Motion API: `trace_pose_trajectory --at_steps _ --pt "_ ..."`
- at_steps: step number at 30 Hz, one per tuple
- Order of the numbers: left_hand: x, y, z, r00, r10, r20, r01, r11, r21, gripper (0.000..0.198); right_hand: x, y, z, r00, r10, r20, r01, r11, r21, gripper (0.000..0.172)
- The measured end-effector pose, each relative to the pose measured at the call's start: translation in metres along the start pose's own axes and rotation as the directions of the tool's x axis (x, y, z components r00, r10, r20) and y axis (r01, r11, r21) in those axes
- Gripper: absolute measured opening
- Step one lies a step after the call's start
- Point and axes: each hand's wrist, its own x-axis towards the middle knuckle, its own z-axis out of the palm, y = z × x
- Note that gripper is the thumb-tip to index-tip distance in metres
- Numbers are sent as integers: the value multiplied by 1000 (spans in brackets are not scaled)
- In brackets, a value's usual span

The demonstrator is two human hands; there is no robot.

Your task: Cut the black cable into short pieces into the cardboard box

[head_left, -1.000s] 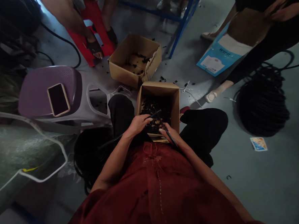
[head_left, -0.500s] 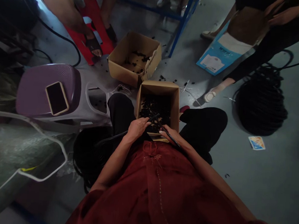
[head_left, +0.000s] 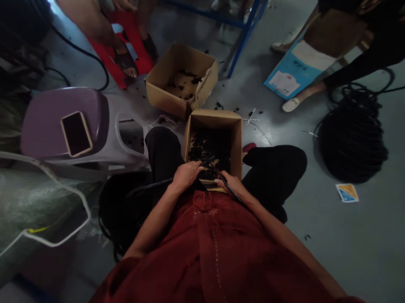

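My left hand [head_left: 187, 174] is closed around a black cable [head_left: 157, 183], whose end sticks out past the fingertips above the open cardboard box [head_left: 238, 142] between my knees. That cable runs back over my left thigh toward a dark coil [head_left: 118, 210] beside me. In my right hand [head_left: 231, 181] is a slim black-handled tool [head_left: 234, 194] that looks like cutters. Its tip lies close to the cable end; whether they touch is too dark to tell. Short black pieces [head_left: 211, 143] cover the bottom of the box.
Another cardboard box [head_left: 164, 99] with scattered black bits stands just beyond. A purple stool [head_left: 46, 119] with a phone [head_left: 76, 133] on it is at left. A blue-white carton [head_left: 292, 74], a person's legs and a black cable coil [head_left: 352, 138] are at right.
My hands stay over the box, the tool's tip slightly closer to the cable end. At right a person's foot has moved back beside the blue-white carton; at upper left another person's hand has come lower.
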Motion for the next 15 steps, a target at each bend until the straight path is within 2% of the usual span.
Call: trace_pose_trajectory --at_steps 9,15 --pt "2 1 0 1000 -16 0 16 1000 8 35 3 6 6 1000 19 -15 -20 998 -56 26" --pt "3 1 -3 1000 -7 13 8 998 -59 33 4 7 6 998 25 -60 -28 998 -59 24"
